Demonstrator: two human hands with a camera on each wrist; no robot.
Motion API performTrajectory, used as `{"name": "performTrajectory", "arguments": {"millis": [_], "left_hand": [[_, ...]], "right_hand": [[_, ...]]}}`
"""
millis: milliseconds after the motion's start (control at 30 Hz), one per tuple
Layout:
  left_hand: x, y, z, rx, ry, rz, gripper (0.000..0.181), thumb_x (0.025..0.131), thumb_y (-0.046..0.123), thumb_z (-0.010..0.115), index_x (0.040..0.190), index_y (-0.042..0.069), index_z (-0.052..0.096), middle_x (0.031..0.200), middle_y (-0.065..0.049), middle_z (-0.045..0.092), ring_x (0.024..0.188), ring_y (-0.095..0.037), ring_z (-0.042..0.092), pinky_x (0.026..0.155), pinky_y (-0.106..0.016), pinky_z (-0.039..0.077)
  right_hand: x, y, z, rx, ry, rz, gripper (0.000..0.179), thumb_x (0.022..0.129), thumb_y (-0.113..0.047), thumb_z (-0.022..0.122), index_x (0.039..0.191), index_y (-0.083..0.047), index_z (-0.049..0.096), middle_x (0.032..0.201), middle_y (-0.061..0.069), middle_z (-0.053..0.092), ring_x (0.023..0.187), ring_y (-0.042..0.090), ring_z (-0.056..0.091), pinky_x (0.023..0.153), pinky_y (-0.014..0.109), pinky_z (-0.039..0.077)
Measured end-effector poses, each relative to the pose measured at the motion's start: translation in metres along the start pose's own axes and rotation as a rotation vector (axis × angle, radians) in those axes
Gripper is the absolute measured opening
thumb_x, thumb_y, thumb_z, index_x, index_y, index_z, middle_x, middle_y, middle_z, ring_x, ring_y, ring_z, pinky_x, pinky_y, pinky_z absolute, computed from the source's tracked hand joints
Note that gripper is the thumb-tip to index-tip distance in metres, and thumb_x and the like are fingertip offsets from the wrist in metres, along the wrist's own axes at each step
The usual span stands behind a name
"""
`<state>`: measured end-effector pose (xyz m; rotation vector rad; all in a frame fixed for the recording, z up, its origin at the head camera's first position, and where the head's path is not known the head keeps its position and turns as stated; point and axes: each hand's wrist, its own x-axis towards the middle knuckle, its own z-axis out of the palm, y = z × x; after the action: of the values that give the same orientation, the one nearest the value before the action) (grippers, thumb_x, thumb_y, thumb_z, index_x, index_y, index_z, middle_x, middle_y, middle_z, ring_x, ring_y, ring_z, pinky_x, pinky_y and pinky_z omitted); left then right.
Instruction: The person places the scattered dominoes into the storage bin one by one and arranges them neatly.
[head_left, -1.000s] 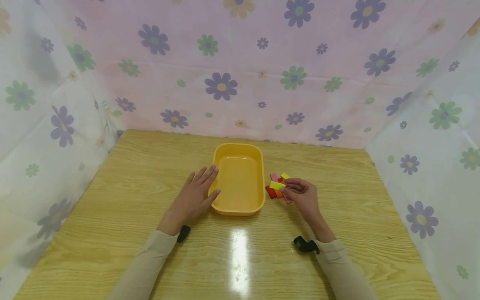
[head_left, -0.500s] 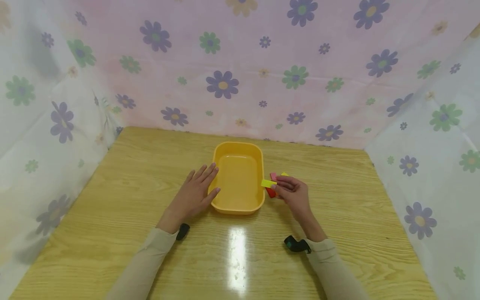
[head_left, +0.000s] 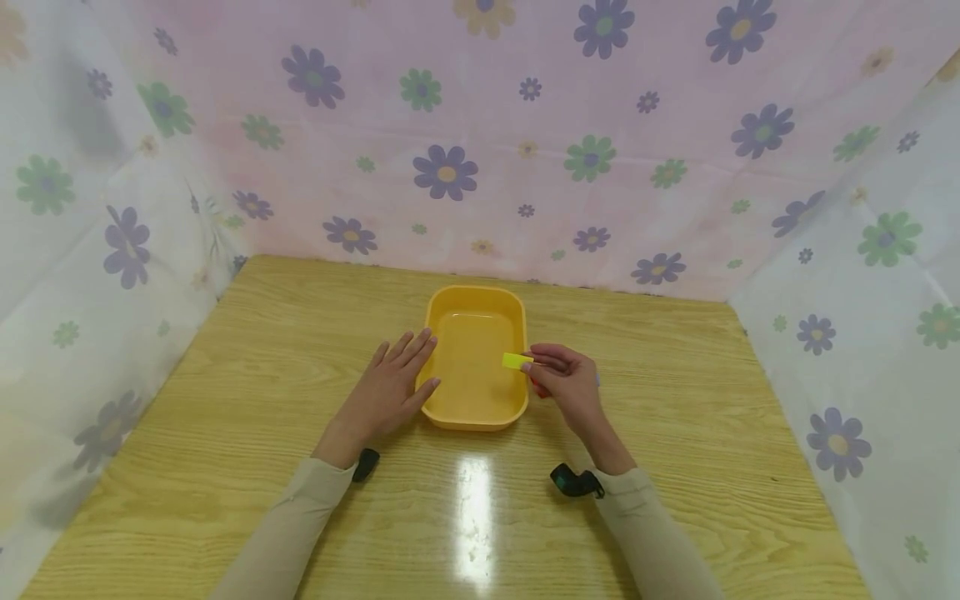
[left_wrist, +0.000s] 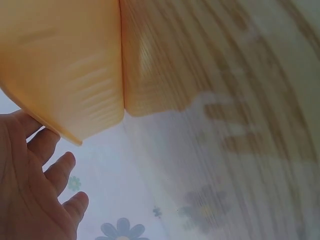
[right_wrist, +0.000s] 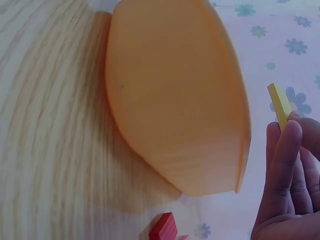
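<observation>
A yellow-orange plastic tub (head_left: 472,412) stands on the wooden table. My right hand (head_left: 568,385) pinches a small flat yellow block (head_left: 515,361) between thumb and fingers, with the block over the tub's right rim. In the right wrist view the yellow block (right_wrist: 280,105) sticks up from the fingertips, higher than the rim. My left hand (head_left: 390,387) lies with straight, spread fingers on the tub's left rim. The left wrist view shows its fingers (left_wrist: 45,142) touching that rim from outside. Below my right hand, a red block (right_wrist: 164,227) lies beside the tub, mostly hidden in the head view.
A bit of pink block (right_wrist: 183,237) shows next to the red one. Flowered cloth (head_left: 480,167) hangs behind the table and along both sides. Black wrist camera mounts (head_left: 576,481) sit at both cuffs. Light reflects off the table (head_left: 420,533) in front.
My right hand has moved left with the yellow block, from above the coloured blocks to over the tub's right rim. It now covers most of those blocks. The left hand stays put.
</observation>
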<state>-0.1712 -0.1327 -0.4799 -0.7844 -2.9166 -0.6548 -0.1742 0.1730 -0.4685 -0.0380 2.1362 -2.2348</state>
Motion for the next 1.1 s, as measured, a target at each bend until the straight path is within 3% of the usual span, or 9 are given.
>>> {"name": "performTrajectory", "arguments": {"millis": [267, 767, 1100], "left_hand": [[0.000, 0.000, 0.001, 0.000, 0.000, 0.000, 0.067, 0.107, 0.043, 0.047, 0.161, 0.009, 0.028, 0.169, -0.007, 0.023, 0.155, -0.035, 0.022, 0.124, -0.061, 0.014], [0.001, 0.001, 0.001, -0.002, -0.011, -0.003, 0.067, 0.108, 0.042, 0.047, 0.162, 0.009, 0.026, 0.169, -0.007, 0.021, 0.156, -0.035, 0.020, 0.124, -0.061, 0.013], [0.001, 0.001, 0.002, 0.000, -0.017, -0.011, 0.067, 0.108, 0.042, 0.047, 0.162, 0.010, 0.026, 0.169, -0.006, 0.020, 0.156, -0.034, 0.019, 0.124, -0.061, 0.012]], "right_hand": [[0.012, -0.010, 0.010, -0.043, -0.003, 0.009, 0.042, 0.091, -0.004, 0.075, 0.128, 0.012, 0.062, 0.111, 0.010, 0.077, 0.085, 0.013, 0.075, 0.068, 0.026, 0.061], [0.038, -0.032, 0.027, 0.016, -0.022, 0.068, 0.042, 0.092, -0.005, 0.075, 0.129, 0.010, 0.062, 0.105, 0.001, 0.076, 0.086, 0.010, 0.075, 0.075, 0.027, 0.062], [0.053, -0.037, 0.036, -0.003, -0.066, 0.097, 0.045, 0.094, -0.008, 0.074, 0.134, 0.008, 0.060, 0.105, 0.004, 0.074, 0.089, 0.012, 0.075, 0.077, 0.027, 0.061]]}}
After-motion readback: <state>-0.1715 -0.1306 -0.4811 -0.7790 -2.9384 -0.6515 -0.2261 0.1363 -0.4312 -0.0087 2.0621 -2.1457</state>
